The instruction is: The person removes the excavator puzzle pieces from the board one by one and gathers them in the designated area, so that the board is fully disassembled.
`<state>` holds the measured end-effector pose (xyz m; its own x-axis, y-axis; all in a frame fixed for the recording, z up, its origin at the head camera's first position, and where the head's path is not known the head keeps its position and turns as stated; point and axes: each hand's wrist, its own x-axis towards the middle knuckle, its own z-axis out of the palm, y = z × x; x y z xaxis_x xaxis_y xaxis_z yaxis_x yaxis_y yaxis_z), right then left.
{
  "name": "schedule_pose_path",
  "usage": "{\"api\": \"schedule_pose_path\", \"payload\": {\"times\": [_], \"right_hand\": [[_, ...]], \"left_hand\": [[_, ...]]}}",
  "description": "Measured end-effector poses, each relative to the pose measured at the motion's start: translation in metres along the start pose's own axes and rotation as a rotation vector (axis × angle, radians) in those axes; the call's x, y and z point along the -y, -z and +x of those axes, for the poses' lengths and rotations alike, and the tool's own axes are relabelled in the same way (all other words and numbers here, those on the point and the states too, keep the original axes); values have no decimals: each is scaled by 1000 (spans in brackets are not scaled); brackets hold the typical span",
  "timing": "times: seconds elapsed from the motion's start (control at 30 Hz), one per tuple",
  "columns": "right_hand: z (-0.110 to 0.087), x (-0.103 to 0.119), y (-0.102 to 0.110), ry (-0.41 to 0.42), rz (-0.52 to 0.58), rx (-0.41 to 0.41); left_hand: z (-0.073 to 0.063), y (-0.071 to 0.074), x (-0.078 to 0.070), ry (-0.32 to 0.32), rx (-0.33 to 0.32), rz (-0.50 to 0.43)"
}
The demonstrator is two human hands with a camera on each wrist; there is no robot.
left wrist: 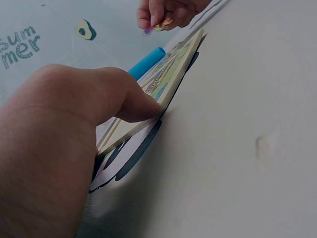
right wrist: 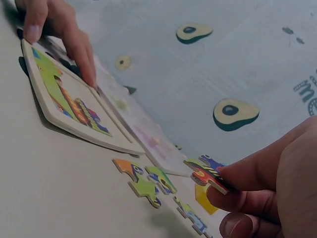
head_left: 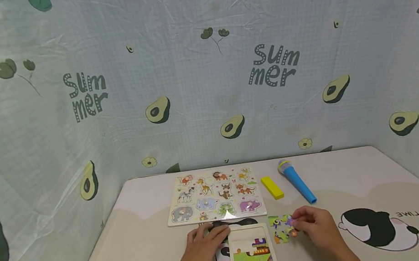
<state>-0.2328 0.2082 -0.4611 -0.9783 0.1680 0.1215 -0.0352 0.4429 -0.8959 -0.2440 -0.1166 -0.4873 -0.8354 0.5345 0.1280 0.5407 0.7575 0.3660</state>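
Note:
My left hand [head_left: 201, 256] holds the left side of a small wooden jigsaw tray [head_left: 242, 236], thumb on the lower left corner and fingers at the upper left. Joined pieces with a colourful picture fill the tray's lower part and some of its right side; the rest is bare board. To the right of the tray, my right hand [head_left: 319, 225] pinches a jigsaw piece [right wrist: 208, 174] between thumb and fingers, raised off the table. Below it several loose jigsaw pieces [right wrist: 144, 189] lie beside the tray, partly hidden by the right hand in the head view.
Behind the tray lies a large animal puzzle board [head_left: 214, 196]. A yellow block [head_left: 272, 188] and a blue toy microphone [head_left: 298, 182] lie to its right. The table [head_left: 147, 233] meets printed curtains [head_left: 183, 70] at the back and sides.

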Motion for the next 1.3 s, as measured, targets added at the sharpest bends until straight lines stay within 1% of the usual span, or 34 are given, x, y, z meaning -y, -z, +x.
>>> {"api": "schedule_pose_path", "payload": {"times": [0.17, 0.47, 0.73, 1.07, 1.3], "right_hand": [[4, -7, 3, -37, -36, -3], [7, -16, 4, -84, -67, 37], [8, -19, 1, -60, -138, 65], [9, -21, 0, -64, -197, 53], [7, -18, 0, -50, -345, 37]], "left_hand": [[-1, 1, -1, 0, -3, 1], [-2, 1, -1, -7, -5, -5], [-1, 1, -1, 8, 6, -11], [-1, 1, -1, 6, 1, -10], [0, 1, -1, 9, 11, -6]]}}
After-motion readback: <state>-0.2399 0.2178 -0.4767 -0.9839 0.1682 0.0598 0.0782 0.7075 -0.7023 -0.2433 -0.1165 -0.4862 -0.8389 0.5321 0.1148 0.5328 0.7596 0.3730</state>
